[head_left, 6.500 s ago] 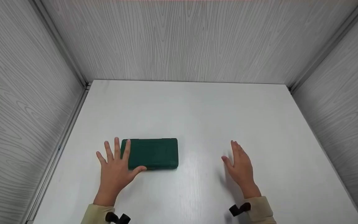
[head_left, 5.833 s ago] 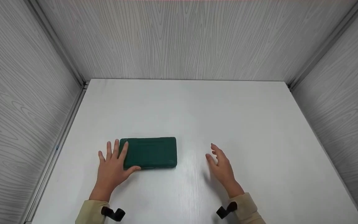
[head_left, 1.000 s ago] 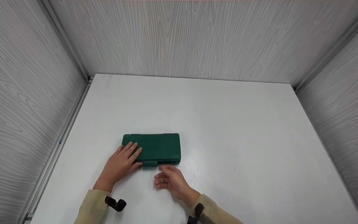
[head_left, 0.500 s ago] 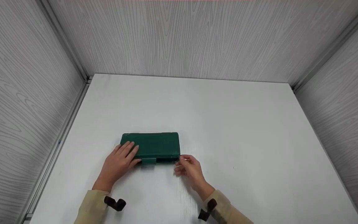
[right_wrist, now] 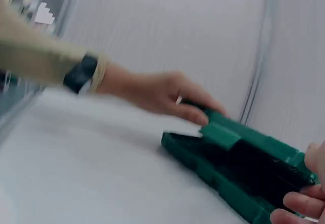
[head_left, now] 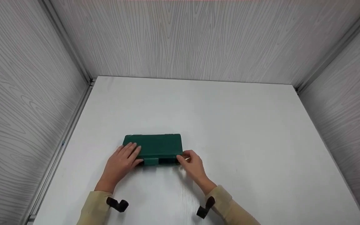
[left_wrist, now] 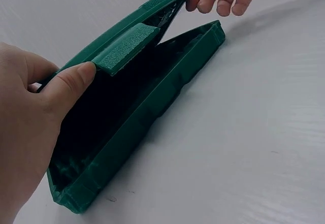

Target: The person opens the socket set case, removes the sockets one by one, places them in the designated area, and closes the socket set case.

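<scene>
Lid [head_left: 161,145] raised higher, right fingers [left_wrist: 209,0] pinching its edge, gap above base [left_wrist: 147,112]

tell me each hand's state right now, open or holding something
Left hand: closed, gripping the green case lid at its left end.
Right hand: closed, pinching the lid's front right corner.

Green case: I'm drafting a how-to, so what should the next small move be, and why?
Probably tilt the lid further back: it stands only partway open above the base, while the left hand holds the lid's left side and the right hand pinches its right front corner.
</scene>
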